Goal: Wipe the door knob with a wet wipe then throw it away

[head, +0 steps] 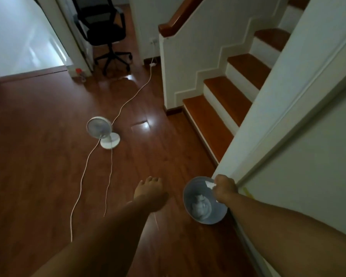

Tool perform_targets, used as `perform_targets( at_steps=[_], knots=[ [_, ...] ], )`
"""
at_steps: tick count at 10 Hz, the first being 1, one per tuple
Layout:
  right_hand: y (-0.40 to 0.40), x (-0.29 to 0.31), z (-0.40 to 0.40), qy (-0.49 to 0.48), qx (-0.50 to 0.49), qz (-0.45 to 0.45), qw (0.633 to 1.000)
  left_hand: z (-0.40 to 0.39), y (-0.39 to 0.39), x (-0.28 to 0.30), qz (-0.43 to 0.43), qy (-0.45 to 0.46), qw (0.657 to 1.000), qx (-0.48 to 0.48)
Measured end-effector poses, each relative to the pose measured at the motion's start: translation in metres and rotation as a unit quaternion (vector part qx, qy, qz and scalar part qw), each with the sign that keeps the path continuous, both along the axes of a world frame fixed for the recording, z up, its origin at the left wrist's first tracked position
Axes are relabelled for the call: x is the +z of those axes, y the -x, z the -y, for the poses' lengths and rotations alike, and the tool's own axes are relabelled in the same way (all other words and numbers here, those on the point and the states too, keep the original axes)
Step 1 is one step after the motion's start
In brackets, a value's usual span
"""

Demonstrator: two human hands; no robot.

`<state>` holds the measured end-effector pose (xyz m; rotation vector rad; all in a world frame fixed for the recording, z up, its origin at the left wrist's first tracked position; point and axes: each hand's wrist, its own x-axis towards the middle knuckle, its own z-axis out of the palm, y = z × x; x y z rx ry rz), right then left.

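white wet wipe [209,184] sits pinched in the right hand [225,188], whose fingers [218,193] curl closed on it above the blue bin [190,208]. the left hand [150,193] hangs empty over the wooden floor [38,156], fingers loosely spread.

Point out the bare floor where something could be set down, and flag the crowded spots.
Free: the wide wooden floor left of the fan, and the patch between the fan and the stairs. Crowded: two cords trail toward the left hand; the bin against the wall sits under the right hand holding the wipe.
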<state>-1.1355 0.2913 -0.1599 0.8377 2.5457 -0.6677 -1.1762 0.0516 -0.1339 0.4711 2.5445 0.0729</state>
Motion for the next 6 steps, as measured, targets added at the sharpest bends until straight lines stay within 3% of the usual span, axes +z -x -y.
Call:
perform_targets(
  at_steps=[3, 6],
  knots=[
    [0.019, -0.035, -0.014, 0.053, 0.019, 0.056, 0.997, -0.014, 0.010, -0.024, 0.004, 0.017, 1.000, 0.014],
    [0.009, -0.011, -0.039, 0.062, 0.033, 0.029, 0.997, -0.049, 0.008, -0.006, -0.021, -0.007, 1.000, -0.015]
  ],
)
